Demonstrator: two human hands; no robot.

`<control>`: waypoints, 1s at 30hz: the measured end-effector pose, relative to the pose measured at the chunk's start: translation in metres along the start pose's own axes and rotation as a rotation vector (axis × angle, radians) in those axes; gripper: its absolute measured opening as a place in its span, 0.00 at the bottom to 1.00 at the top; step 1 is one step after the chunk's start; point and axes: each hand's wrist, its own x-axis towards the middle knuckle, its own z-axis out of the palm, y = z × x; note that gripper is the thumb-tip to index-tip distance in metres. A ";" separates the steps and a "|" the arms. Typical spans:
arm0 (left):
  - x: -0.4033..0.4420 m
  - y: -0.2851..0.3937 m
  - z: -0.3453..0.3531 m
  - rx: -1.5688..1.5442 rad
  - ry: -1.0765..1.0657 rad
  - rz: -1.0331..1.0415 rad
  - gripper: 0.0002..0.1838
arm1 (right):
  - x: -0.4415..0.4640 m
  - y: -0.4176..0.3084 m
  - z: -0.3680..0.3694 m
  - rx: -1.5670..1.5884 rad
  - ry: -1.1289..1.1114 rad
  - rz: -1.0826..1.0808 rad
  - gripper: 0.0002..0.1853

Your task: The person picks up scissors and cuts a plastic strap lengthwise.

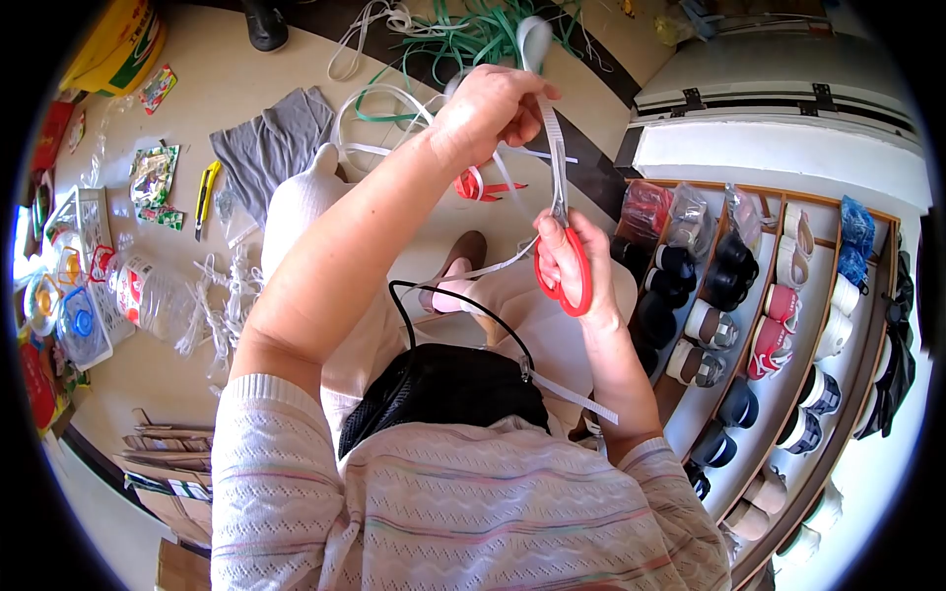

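Note:
My right hand (583,258) is closed round the red handles of a pair of scissors (574,281), whose blades point upward. Close above, my left hand (493,110) pinches a white plastic strap (535,44) that bends into a loop over the fingers. The strap runs down beside the scissor blades; whether the blades touch it I cannot tell. On my lap lies a black bag (448,394) with a stiff black handle, and a white strap end (583,399) sticks out at its right side.
Green straps (473,39) lie in a tangle on the floor ahead. A shoe rack (764,325) stands on the right. To the left are a grey cloth (274,143), a yellow cutter knife (206,197), a plastic bottle (148,291) and a yellow bucket (118,44).

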 end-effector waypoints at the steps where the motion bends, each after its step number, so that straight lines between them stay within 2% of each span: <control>1: 0.002 0.000 -0.003 0.022 -0.047 0.031 0.12 | 0.000 0.000 -0.001 -0.010 -0.005 0.006 0.15; 4: -0.001 0.002 0.000 0.145 -0.076 0.005 0.12 | 0.002 -0.007 -0.003 0.026 -0.047 0.008 0.16; 14: -0.003 0.000 0.004 0.147 -0.112 0.009 0.13 | 0.005 -0.014 -0.006 -0.023 -0.052 0.076 0.17; 20: -0.006 -0.001 0.007 0.159 -0.117 -0.008 0.13 | 0.006 -0.011 -0.002 0.086 -0.046 0.052 0.16; 26: -0.004 -0.002 0.007 0.133 -0.052 -0.041 0.13 | 0.011 -0.013 0.001 0.066 -0.048 0.065 0.15; 30: 0.003 -0.002 0.001 0.151 0.106 0.019 0.13 | 0.006 -0.005 0.004 0.034 -0.022 0.103 0.16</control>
